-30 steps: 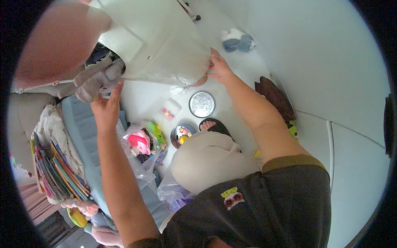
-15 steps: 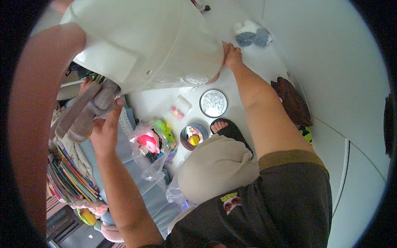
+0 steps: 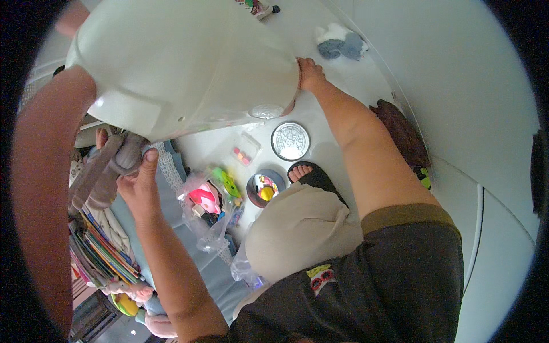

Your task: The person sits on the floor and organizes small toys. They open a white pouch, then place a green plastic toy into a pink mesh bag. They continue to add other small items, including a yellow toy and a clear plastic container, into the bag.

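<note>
A large white plastic tub (image 3: pixel 189 63), tilted on its side, fills the upper left. My right hand (image 3: pixel 310 74) grips its right-hand end, with some fingers hidden behind the edge. My left hand (image 3: pixel 139 186) is closed on a grey plush thing (image 3: pixel 108 166) with long soft limbs, just below the tub's lower-left edge. My left thumb lies along the plush; the other fingers are mostly hidden. At the far left, close to the camera, a blurred bare limb (image 3: pixel 48 188), apparently another person's, reaches up to the tub.
On the white floor lie a round silver lid (image 3: pixel 290 141), an open round tin (image 3: pixel 266 188) with small toys, a clear box (image 3: pixel 245 151), a clear bag of toys (image 3: pixel 206 200) and a grey-white plush (image 3: pixel 341 43). Books (image 3: pixel 106 246) line the lower left; white cabinets (image 3: pixel 452 103) stand right.
The tub has shifted left in view, with my right hand still on its end. My left hand and the grey plush have moved slightly left and down.
</note>
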`<state>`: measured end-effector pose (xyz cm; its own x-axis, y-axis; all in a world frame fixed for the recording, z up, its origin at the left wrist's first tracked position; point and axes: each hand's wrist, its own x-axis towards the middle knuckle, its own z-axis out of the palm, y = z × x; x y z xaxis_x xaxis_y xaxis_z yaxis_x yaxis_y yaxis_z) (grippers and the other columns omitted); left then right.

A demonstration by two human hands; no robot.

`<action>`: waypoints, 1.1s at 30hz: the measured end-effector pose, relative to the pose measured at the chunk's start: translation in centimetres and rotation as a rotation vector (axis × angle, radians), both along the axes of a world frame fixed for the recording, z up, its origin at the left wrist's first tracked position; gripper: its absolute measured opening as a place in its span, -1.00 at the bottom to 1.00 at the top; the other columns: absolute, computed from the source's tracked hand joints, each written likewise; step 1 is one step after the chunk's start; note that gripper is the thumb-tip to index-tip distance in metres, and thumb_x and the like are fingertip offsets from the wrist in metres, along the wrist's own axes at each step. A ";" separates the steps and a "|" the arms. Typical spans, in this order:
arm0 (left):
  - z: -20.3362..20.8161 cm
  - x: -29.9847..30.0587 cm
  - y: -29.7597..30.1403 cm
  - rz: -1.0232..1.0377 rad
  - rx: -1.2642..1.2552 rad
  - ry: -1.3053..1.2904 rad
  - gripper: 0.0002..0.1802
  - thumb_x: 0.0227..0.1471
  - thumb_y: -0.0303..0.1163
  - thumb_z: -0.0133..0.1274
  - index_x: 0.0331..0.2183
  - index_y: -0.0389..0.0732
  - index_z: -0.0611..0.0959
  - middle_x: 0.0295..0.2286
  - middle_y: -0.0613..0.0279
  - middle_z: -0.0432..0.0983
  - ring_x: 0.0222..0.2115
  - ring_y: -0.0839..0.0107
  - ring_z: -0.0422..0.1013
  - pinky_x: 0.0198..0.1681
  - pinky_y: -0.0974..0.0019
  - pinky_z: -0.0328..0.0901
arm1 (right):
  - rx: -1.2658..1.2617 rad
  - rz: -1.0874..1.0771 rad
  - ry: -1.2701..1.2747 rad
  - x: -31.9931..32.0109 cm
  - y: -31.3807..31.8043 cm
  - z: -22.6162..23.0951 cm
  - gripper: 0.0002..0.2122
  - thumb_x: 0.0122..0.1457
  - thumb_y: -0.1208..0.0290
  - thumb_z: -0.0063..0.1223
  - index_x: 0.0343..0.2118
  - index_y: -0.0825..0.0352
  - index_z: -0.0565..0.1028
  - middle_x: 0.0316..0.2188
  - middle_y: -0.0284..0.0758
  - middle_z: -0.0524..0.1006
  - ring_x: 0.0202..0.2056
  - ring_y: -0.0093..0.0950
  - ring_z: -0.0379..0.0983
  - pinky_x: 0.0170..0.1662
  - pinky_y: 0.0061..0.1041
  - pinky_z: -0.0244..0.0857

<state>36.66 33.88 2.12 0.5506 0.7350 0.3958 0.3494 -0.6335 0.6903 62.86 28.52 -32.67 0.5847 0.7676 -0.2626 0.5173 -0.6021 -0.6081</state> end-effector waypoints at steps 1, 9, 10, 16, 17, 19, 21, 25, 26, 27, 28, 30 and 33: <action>-0.2 0.2 -0.3 0.036 -0.010 -0.034 -0.39 -0.16 -0.45 0.15 -0.04 -0.36 0.32 -0.09 0.12 0.32 -0.11 0.33 0.27 0.00 0.29 0.10 | -0.032 -0.030 0.068 -0.4 0.2 -0.8 -0.38 -0.10 0.11 0.07 0.07 0.06 0.15 -0.02 -0.22 0.25 0.00 -0.14 0.19 0.02 -0.13 0.14; -2.3 -5.7 0.7 0.250 -0.165 -0.243 -0.31 -0.07 -0.36 0.04 0.05 -0.34 0.13 0.03 0.07 0.12 0.03 0.29 0.12 0.09 0.21 0.01 | -0.002 -0.036 0.284 -4.7 -3.3 3.8 -0.29 -0.16 0.09 0.13 0.07 0.24 0.13 0.03 -0.19 0.19 0.04 -0.17 0.14 0.06 -0.23 0.12; -2.7 -6.1 0.5 0.233 -0.189 -0.320 -0.35 -0.04 -0.33 0.00 0.04 -0.34 0.14 0.03 0.07 0.12 0.03 0.29 0.12 0.09 0.20 0.01 | 0.030 -0.104 0.270 -5.8 -3.3 2.6 -0.30 -0.18 0.15 0.16 0.07 0.21 0.15 0.01 -0.18 0.23 0.02 -0.16 0.18 0.04 -0.23 0.14; -0.8 -3.3 -2.3 0.351 -0.458 -0.546 -0.37 0.04 0.09 -0.27 0.07 -0.05 0.20 0.05 0.19 0.15 0.05 0.28 0.11 0.01 0.12 0.09 | 0.125 0.000 0.311 -11.6 -4.6 0.1 -0.25 -0.24 0.19 0.21 0.05 0.34 0.14 0.02 -0.13 0.19 0.07 -0.19 0.09 0.12 -0.34 0.02; -0.7 -3.9 -2.3 0.363 -0.474 -0.554 -0.34 0.02 0.14 -0.28 0.07 -0.04 0.21 0.06 0.18 0.13 0.06 0.25 0.09 0.01 0.06 0.06 | 0.177 0.009 0.313 -12.4 -5.2 1.6 -0.27 -0.23 0.20 0.19 0.04 0.34 0.14 0.02 -0.12 0.18 0.08 -0.17 0.08 0.11 -0.33 0.02; -0.4 -4.7 -1.4 0.358 -0.516 -0.562 -0.28 -0.02 0.22 -0.29 0.07 -0.02 0.22 0.07 0.16 0.10 0.08 0.19 0.05 0.03 -0.06 0.01 | 0.138 -0.050 0.441 -15.0 -4.7 -1.7 -0.28 -0.21 0.21 0.18 0.04 0.35 0.13 0.04 -0.11 0.16 0.08 -0.14 0.06 0.11 -0.32 0.02; -0.1 -5.5 -0.7 0.380 -0.577 -0.551 -0.27 -0.03 0.24 -0.30 0.07 -0.02 0.23 0.07 0.15 0.10 0.08 0.19 0.04 0.01 -0.11 0.00 | 0.105 -0.085 0.468 -17.0 -4.5 -1.7 -0.33 -0.21 0.20 0.18 0.00 0.34 0.19 0.05 -0.10 0.16 0.07 -0.12 0.09 0.08 -0.29 0.06; 0.1 -5.3 0.2 0.465 -0.599 -0.492 -0.23 -0.07 0.27 -0.28 0.06 -0.02 0.22 0.05 0.16 0.12 0.05 0.19 0.08 -0.04 -0.12 0.03 | 0.031 -0.005 0.499 -16.7 -4.7 0.0 -0.47 -0.17 0.21 0.15 -0.11 0.36 0.33 0.01 -0.06 0.24 0.00 -0.13 0.21 0.01 -0.26 0.15; 0.3 -5.0 0.6 0.491 -0.615 -0.491 -0.23 -0.08 0.28 -0.29 0.06 -0.01 0.23 0.05 0.15 0.13 0.05 0.18 0.08 -0.05 -0.13 0.03 | 0.020 0.040 0.522 -16.0 -4.5 0.2 -0.52 -0.15 0.22 0.12 -0.14 0.36 0.36 -0.03 -0.05 0.28 -0.03 -0.14 0.24 -0.01 -0.27 0.17; 0.2 -4.9 1.1 0.515 -0.635 -0.498 -0.23 -0.08 0.29 -0.30 0.06 -0.01 0.24 0.05 0.14 0.13 0.04 0.17 0.09 -0.06 -0.15 0.03 | 0.008 0.085 0.538 -14.9 -4.0 -0.1 -0.57 -0.13 0.23 0.10 -0.18 0.36 0.39 -0.07 -0.04 0.32 -0.06 -0.15 0.27 -0.03 -0.27 0.19; 0.2 -4.9 1.4 0.540 -0.655 -0.504 -0.22 -0.09 0.30 -0.31 0.05 0.00 0.24 0.05 0.13 0.14 0.04 0.17 0.09 -0.07 -0.16 0.02 | -0.005 0.131 0.553 -13.7 -3.4 -0.2 -0.61 -0.11 0.24 0.07 -0.21 0.36 0.43 -0.11 -0.03 0.36 -0.08 -0.16 0.31 -0.05 -0.28 0.21; 0.4 -5.4 1.2 0.546 -0.658 -0.511 -0.24 -0.08 0.27 -0.32 0.05 0.00 0.25 0.05 0.12 0.14 0.05 0.15 0.08 -0.06 -0.16 0.02 | -0.030 0.111 0.544 -11.2 -2.3 1.9 -0.66 -0.07 0.27 0.01 -0.21 0.32 0.45 -0.19 -0.05 0.42 -0.11 -0.19 0.33 -0.05 -0.31 0.22; 0.5 -4.8 1.4 0.537 -0.684 -0.523 -0.27 -0.07 0.22 -0.31 0.05 -0.01 0.25 0.05 0.10 0.13 0.06 0.14 0.07 -0.06 -0.16 0.03 | 0.083 -0.066 0.393 -8.2 1.8 -1.2 -0.71 -0.06 0.30 -0.04 -0.23 0.23 0.48 -0.17 -0.10 0.43 -0.11 -0.18 0.33 -0.05 -0.31 0.21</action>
<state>31.81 35.30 2.67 -0.0410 0.9935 -0.1060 0.0218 0.1070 0.9940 54.69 30.29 -33.86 0.5010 0.7594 -0.4150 0.1974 -0.5672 -0.7996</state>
